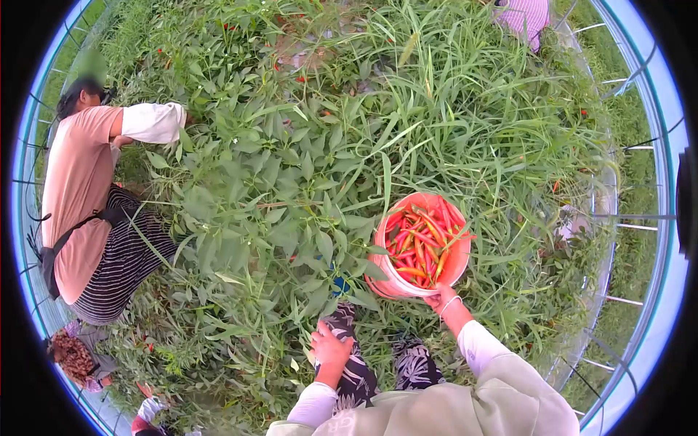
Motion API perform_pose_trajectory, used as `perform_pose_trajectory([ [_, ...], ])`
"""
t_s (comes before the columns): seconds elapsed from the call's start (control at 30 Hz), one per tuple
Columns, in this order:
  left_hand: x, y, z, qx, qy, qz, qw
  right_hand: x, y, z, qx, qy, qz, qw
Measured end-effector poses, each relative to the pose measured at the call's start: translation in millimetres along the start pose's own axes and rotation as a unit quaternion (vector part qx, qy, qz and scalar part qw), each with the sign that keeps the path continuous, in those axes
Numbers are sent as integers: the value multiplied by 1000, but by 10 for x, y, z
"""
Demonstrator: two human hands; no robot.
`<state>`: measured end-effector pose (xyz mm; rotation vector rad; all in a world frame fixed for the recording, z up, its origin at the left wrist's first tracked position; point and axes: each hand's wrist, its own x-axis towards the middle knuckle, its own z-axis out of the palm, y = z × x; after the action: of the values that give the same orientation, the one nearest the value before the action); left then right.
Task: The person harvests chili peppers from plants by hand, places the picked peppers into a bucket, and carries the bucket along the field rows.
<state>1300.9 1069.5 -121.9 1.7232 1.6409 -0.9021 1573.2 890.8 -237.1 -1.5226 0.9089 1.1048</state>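
A pink bucket [393,288] stands tilted among the plants, partly filled with red and orange chili peppers [425,243]. My right hand [440,298] is closed on the near rim of this bucket. A white band circles that wrist. My left hand [331,346] rests against the dark patterned trousers [355,378] at my knee, its fingers loosely apart and nothing seen in them. Leafy pepper plants [269,211] grow just beyond my left hand. A small blue thing [339,282] shows between leaves, too covered to name.
Tall grass [465,109] grows thick among the peppers. At the left, a person in a salmon shirt [83,189] bends into the plants. Another person [76,356] is lower left. A striped garment [525,18] shows at top right. Pale plastic sheeting [574,221] lies right.
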Motion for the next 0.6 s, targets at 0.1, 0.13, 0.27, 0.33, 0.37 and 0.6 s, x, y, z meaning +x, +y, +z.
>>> perform_pose_trajectory([
  [0.1,234,-1,-186,-23,-43,6,999,-741,-556,242,-28,-32,43,998],
  [0.13,302,-21,-224,-22,-64,13,998,-1013,-734,315,-55,-25,53,997],
  [0.27,495,-94,-399,-41,-148,-3,988,-1948,-1359,807,-122,72,33,989],
  [0.33,499,-120,-510,-49,-162,-11,985,-2265,-1715,870,-143,46,16,988],
  [0.37,517,-108,-529,-55,-168,-18,984,-2394,-1901,906,-150,33,11,988],
  [0.6,658,142,-718,-30,-191,-11,981,-2997,-2951,1485,-92,-78,-141,983],
])
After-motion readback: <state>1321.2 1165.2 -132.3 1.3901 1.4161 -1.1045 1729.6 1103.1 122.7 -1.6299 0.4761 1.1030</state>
